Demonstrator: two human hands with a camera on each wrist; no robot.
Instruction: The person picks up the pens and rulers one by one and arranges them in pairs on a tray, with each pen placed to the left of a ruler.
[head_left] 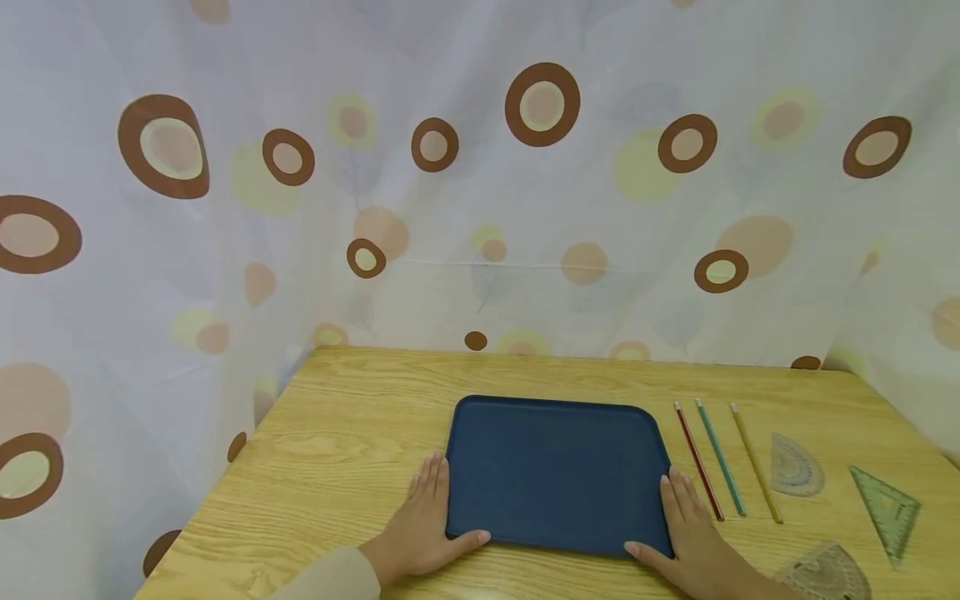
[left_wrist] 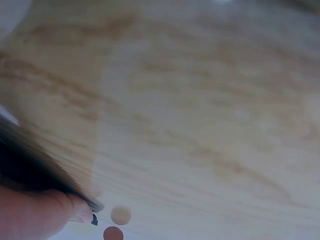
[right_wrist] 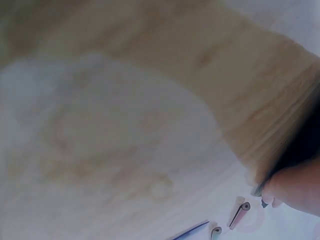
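A dark blue rectangular tray [head_left: 555,475] with rounded corners lies on the wooden table. My left hand [head_left: 423,521] touches its left side, fingers straight along the rim and thumb on the near edge. On the opposite side my right hand [head_left: 690,529] mirrors this, fingers extended along the right rim and thumb at the near right corner. The left wrist view catches the left thumb [left_wrist: 45,212] against the dark tray edge [left_wrist: 20,165]. In the right wrist view, the right thumb [right_wrist: 295,190] is at the tray's dark side [right_wrist: 305,135].
Right of the tray lie a red pencil [head_left: 699,462], a teal pencil [head_left: 721,457] and a yellow pencil [head_left: 756,462]. Beyond them are a clear protractor [head_left: 795,467] and a green set square [head_left: 900,533]. Another protractor [head_left: 825,573] lies by the right forearm. A dotted curtain [head_left: 450,308] surrounds the table.
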